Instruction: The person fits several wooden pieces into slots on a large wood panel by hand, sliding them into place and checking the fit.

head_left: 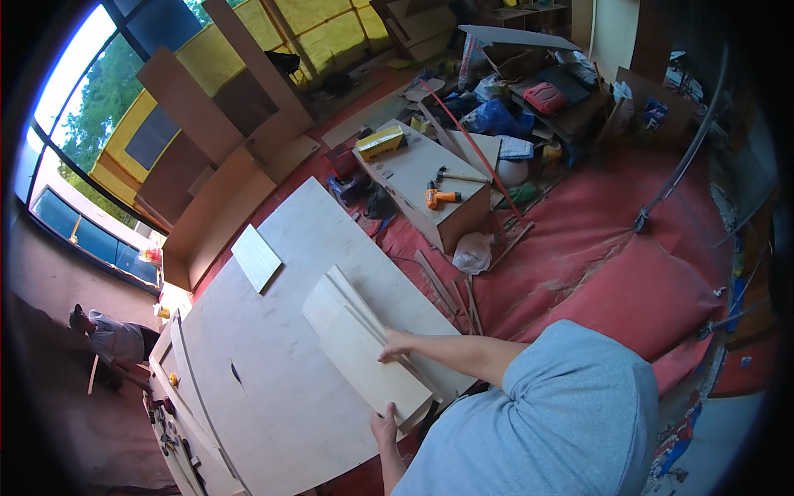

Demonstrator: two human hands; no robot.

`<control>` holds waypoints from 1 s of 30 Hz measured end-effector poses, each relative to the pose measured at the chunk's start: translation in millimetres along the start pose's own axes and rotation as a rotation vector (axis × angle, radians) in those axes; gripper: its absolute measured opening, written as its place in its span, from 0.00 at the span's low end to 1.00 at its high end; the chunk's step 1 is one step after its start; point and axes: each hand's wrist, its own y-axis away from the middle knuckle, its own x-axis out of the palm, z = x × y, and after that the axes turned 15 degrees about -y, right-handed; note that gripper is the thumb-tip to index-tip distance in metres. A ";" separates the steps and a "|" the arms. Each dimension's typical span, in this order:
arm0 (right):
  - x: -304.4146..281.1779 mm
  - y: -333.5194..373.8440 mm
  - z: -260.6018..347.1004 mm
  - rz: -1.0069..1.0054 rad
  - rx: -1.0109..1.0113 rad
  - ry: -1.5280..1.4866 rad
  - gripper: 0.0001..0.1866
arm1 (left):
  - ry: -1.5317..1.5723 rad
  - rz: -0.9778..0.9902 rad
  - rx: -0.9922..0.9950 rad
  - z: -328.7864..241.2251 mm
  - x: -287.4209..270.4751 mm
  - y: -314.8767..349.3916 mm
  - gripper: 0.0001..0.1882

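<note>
A stack of long, pale wooden boards (343, 335) lies at a slant on a large whitish panel (281, 388), its pieces slightly fanned out. My left hand (384, 427) grips the near end of the stack, thumb on top and the other fingers hidden beneath. Along the right long edge, my right hand (395, 344) is closed over the boards, fingertips on the upper faces. A short pale board (256, 259) rests apart on the panel, farther off to the left.
Right of the panel, a wooden box (438, 217) carries an orange drill (442, 196), a hammer (461, 174) and a yellow carton (381, 144). Wood strips (447, 289) and a plastic bag (473, 253) lie on the red floor covering. Another person (120, 337) bends at far left.
</note>
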 end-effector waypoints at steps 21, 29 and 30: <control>10.3 70.9 -155.1 0.095 -0.093 0.525 0.40 | 0.120 0.123 -0.003 -21.8 5.8 -14.3 0.28; 40.9 58.5 -114.5 0.085 -0.138 0.445 0.36 | 0.079 0.087 0.027 -1.3 -33.6 -55.2 0.31; 43.4 59.8 -102.2 0.114 -0.064 0.364 0.35 | 0.082 0.089 0.022 -2.6 -42.5 -59.3 0.31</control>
